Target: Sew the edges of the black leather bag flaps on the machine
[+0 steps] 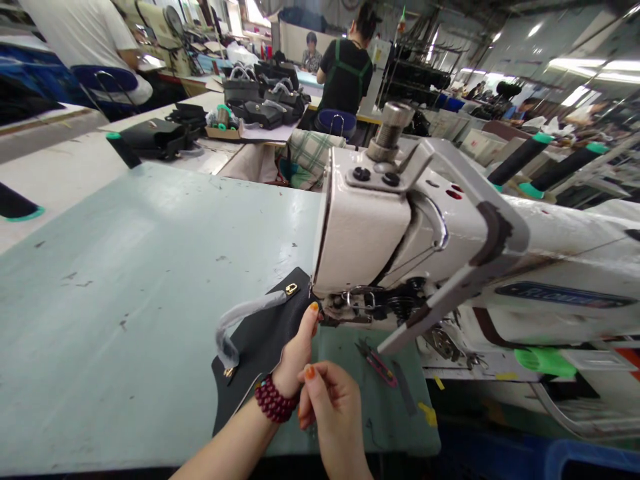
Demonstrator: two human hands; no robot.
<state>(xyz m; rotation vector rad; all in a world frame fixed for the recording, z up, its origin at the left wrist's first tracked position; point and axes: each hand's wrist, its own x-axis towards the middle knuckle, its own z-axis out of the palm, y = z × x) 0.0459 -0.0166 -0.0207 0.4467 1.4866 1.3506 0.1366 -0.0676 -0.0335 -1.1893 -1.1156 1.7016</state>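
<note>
- Our left hand [296, 357] reaches under the sewing machine [400, 233] head, fingers closed on the edge of the black leather panel [260, 347] (its wrapped handle [240, 320] lies on the pale green table [125, 267]).
- Our right hand [333, 407] hovers just below, fingers pinched together, perhaps on thread.
- Thread snips [376, 363] lie nearby.

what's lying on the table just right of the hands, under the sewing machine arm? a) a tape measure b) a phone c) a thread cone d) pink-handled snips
d: pink-handled snips lie on the table right of the left hand and right hand, below the sewing machine.
</note>
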